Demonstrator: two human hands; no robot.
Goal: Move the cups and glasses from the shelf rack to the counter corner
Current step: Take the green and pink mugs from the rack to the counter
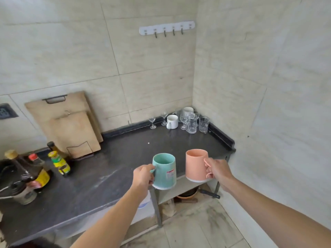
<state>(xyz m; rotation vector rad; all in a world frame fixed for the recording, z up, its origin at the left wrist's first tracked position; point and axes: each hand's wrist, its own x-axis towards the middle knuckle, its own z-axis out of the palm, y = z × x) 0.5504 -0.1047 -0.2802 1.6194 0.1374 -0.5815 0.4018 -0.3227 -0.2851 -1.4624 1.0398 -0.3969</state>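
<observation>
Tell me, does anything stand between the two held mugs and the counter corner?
Nothing visible does: the counter lies open from the green mug and pink mug to the corner glasses; the bottles stand far left.

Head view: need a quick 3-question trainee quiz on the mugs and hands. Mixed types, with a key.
1. True or false: the green mug already stands on the counter.
2. Which holds the green mug's handle? A) left hand B) right hand C) neither
3. Fill in: the right hand holds a ___ mug, while a white mug and clear glasses stand in the corner.

Key:
1. False. It is held up in a hand.
2. A.
3. Pink. The right hand grips the pink mug by its handle.
</observation>
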